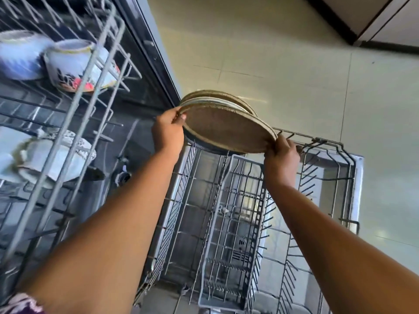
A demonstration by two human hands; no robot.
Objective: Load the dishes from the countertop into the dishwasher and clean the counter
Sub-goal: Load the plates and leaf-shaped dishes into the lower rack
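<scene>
One view only, head-worn, looking steeply down from above the open dishwasher. It faces forward past both forearms, close over the lower rack point(229, 214), with the upper rack point(74, 114) at left and floor point(294, 71) beyond.

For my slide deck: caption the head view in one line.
Left hand and right hand hold stacked plates over the lower rack.

Upper rack point(74, 114) cut off at left edge, blurred cups point(25, 53), plate stack point(226, 125) count unclear
</scene>
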